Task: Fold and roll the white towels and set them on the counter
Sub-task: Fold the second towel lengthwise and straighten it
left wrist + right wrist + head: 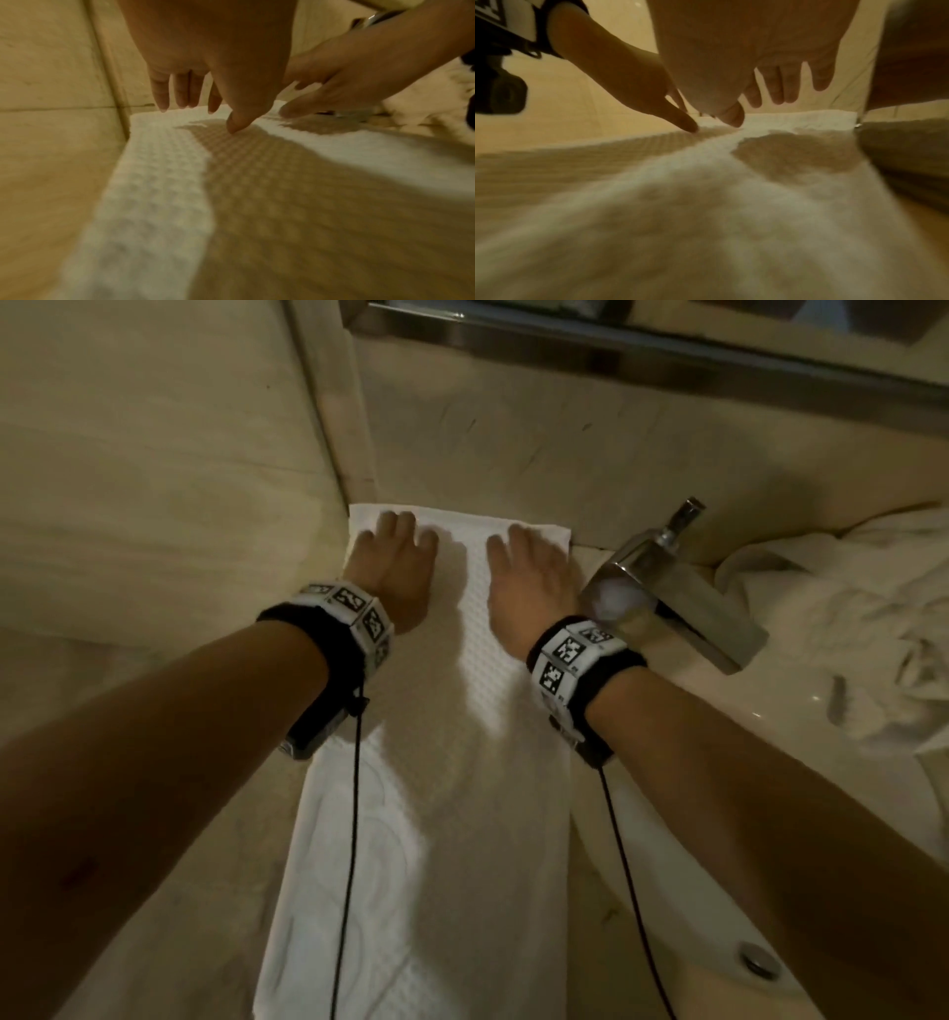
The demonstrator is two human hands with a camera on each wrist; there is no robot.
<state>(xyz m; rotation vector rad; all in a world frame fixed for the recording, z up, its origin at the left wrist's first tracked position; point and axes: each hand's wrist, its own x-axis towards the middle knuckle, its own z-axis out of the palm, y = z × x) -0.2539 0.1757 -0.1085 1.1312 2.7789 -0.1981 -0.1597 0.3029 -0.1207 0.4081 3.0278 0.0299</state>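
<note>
Towel (441, 762): white cloth, waffle-textured, matt. Counter (154, 588): beige stone, smooth, faint sheen. Tap (678, 603): polished metal, mirror-glossy. Second towel (847, 629): crumpled soft cloth.

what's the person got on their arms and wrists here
Both forearms are bare, no sleeves. The left hand and right hand are ungloved. Each wrist carries a black band with white blocks printed with black square-patterned markers, a small dark camera unit underneath, and a thin black cable trailing back.

The right hand (770, 50) hangs with straight fingers above the far end of a white waffle-textured towel (706, 203); the left hand's (628, 81) fingertip touches it.
</note>
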